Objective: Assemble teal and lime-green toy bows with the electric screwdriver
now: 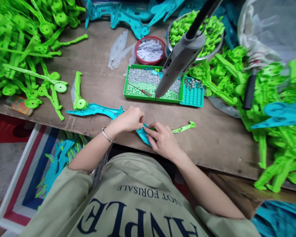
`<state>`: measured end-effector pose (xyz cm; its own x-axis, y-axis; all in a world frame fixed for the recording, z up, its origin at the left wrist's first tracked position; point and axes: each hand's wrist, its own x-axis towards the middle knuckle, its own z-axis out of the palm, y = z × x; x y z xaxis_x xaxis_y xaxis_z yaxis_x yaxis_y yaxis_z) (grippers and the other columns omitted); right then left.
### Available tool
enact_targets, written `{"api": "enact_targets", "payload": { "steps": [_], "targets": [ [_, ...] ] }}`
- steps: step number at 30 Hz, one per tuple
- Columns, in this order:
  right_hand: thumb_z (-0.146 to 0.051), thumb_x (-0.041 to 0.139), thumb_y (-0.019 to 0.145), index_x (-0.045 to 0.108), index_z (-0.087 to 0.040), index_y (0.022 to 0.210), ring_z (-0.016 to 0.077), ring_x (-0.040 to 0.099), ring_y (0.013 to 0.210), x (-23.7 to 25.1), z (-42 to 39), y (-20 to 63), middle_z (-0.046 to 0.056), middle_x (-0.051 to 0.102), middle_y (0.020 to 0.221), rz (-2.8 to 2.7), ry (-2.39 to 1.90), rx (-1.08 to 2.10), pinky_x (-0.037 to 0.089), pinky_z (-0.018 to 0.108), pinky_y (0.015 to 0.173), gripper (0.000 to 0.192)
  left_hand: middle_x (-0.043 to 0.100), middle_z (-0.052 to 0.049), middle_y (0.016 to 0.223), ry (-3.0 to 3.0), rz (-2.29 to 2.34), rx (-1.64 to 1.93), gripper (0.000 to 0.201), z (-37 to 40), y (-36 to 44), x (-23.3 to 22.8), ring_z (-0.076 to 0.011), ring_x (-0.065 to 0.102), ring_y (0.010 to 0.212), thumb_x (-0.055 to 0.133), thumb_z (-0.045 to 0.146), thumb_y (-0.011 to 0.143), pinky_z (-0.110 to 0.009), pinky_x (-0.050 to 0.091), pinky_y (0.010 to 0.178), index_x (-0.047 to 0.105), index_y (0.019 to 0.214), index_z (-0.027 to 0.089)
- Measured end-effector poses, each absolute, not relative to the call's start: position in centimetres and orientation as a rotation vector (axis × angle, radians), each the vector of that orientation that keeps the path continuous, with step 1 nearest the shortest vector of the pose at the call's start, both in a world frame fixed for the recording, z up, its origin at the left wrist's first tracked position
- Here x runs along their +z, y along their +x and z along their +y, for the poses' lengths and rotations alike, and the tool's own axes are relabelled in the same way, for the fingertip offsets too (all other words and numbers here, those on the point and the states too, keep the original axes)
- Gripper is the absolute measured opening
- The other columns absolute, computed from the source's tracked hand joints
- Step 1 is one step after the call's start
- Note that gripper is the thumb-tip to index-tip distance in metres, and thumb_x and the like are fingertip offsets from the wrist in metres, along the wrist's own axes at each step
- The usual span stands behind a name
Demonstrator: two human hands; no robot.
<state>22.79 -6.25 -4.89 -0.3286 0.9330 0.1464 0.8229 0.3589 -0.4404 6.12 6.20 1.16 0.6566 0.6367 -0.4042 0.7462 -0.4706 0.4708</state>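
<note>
Mid-assembly at the near edge of the worn wooden workbench [212, 138]: my left hand [128, 120] pinches down on the teal plastic bow-shaped toy frame [96, 110], fingers curled tight on it near its middle, and my right hand [164, 140] lies flat with fingertips pressing the frame's teal end piece [141, 135] against the bench, so both hands are closed on the same part. A thin lime-green plastic arm [185, 127] sticks out to the right from under my right hand; I can't tell whether it is already seated in the frame. I judge this as the fitting step, parts being lined up before fastening; the next move calls for keeping them pressed square and flush. Counts: one teal frame in hand with one lime-green round-hub piece [79, 98] on its left end, one green perforated tray of small silver screws [150, 87] with one red-handled tool [140, 89] in it, one smaller teal tray [192, 93] touching its right side, one red round basket of white slips [150, 50], one metal bowl of green bits [196, 31], one grey hanging power screwdriver [180, 61] above the trays. Loose green parts [19, 49] heaped left and right, too many to count.
</note>
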Motion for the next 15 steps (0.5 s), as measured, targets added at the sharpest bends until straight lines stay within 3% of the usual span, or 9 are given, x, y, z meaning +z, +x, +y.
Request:
{"api": "enact_targets", "payload": {
  "steps": [5, 15],
  "targets": [
    [-0.023, 0.052, 0.100, 0.075, -0.020, 0.122, 0.0235, 0.060, 0.093, -5.1, -6.4, 22.8, 0.012, 0.067, 0.108, -2.188, -1.532, 0.447, 0.042, 0.037, 0.075, 0.031, 0.070, 0.001, 0.065, 2.188, 1.009, -0.208, 0.015, 6.5, 6.1, 1.5, -0.0146, 0.063, 0.064, 0.068, 0.005, 0.073, -0.026, 0.044, 0.066, 0.077, 0.072, 0.017],
    [-0.019, 0.054, 0.097, 0.075, -0.021, 0.120, 0.0237, 0.056, 0.091, -4.9, -6.2, 22.8, 0.012, 0.064, 0.110, -2.276, -1.551, 0.439, 0.041, 0.038, 0.075, 0.031, 0.076, -0.013, 0.079, 2.389, 1.025, -0.560, 0.014, 6.6, 8.8, 2.2, -0.0252, 0.071, 0.082, 0.071, 0.009, 0.077, -0.030, 0.050, 0.072, 0.080, 0.086, 0.013]
  ]
}}
